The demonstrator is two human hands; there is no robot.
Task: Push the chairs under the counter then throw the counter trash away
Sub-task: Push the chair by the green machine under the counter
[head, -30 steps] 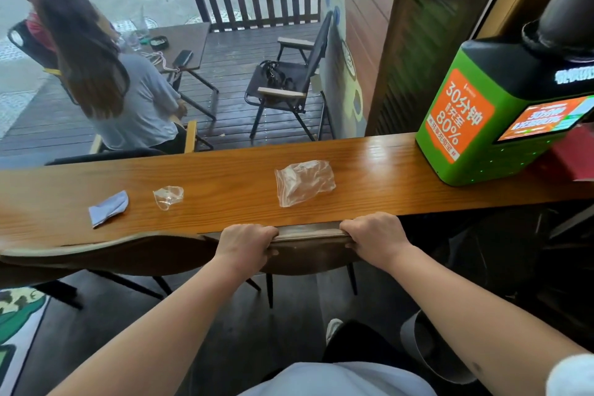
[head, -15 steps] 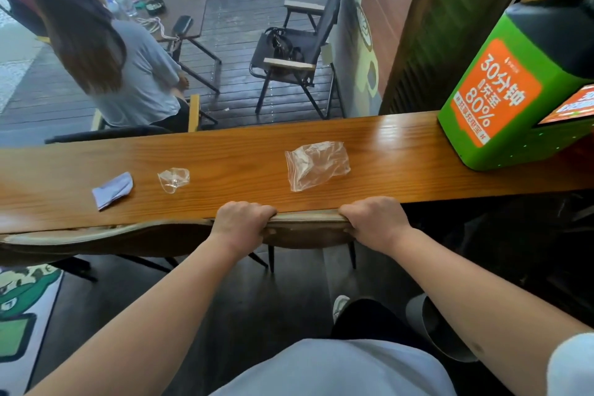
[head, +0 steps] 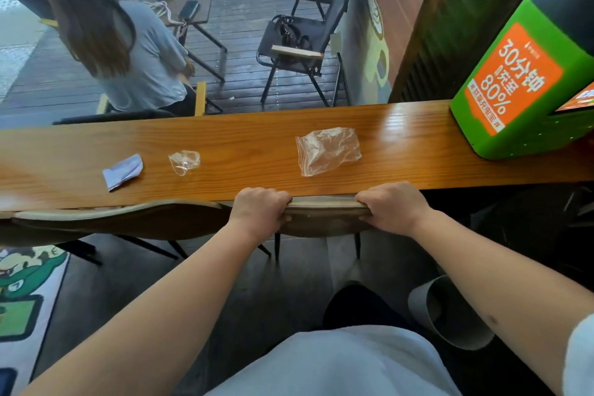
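A long wooden counter (head: 257,145) runs across the view. My left hand (head: 258,210) and my right hand (head: 390,207) both grip the top edge of a brown chair back (head: 321,215), which sits tight against the counter's near edge. A second chair back (head: 112,222) rests against the edge to the left. On the counter lie a large clear plastic bag (head: 328,149), a small crumpled clear wrapper (head: 184,161) and a pale blue paper scrap (head: 123,171).
A green charging kiosk (head: 520,80) stands on the counter at the right. A grey bin (head: 446,312) sits on the floor by my right leg. Beyond the glass, a person sits with their back turned near a black folding chair (head: 302,42).
The chair back has slid forward until it meets the counter edge, with both hands still on it. My head has moved closer and the view has shifted down.
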